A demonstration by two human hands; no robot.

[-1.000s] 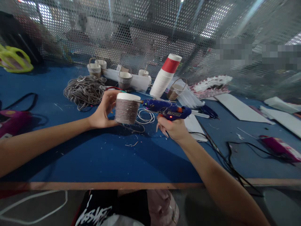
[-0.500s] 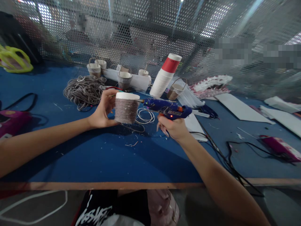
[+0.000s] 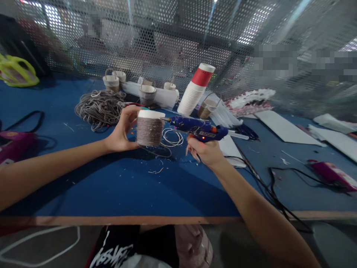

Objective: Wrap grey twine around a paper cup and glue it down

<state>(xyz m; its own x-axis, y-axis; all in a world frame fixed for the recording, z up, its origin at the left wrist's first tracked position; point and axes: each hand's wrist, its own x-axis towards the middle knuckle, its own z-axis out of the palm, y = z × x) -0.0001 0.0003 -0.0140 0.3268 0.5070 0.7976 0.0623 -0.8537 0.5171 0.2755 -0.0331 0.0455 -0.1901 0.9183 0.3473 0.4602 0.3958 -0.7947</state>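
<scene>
In my left hand (image 3: pixel 121 131) is a paper cup (image 3: pixel 150 128), wrapped in grey-brown cord except for a white band at the top. Thumb and fingers grip it from the left, above the table. My right hand (image 3: pixel 205 149) is closed round the handle of a blue hot glue gun (image 3: pixel 196 127), whose red light is lit. Its metal nozzle points left and meets the cup's side near the upper edge of the cord; whether it touches is hard to tell. A loose cord end (image 3: pixel 158 152) hangs under the cup, and a coil of thin white cord (image 3: pixel 173 137) lies behind.
A heap of grey cord (image 3: pixel 99 108) lies left of centre. Behind stand several small cord-wrapped cups (image 3: pixel 147 95) and a leaning stack of paper cups (image 3: pixel 196 89). White boards (image 3: pixel 288 128), black cables (image 3: pixel 275 190) and a purple item (image 3: pixel 330 173) are on the right.
The glue gun's nozzle has shifted very slightly left along the cup's upper side. Both hands keep their grip and otherwise stay nearly in place.
</scene>
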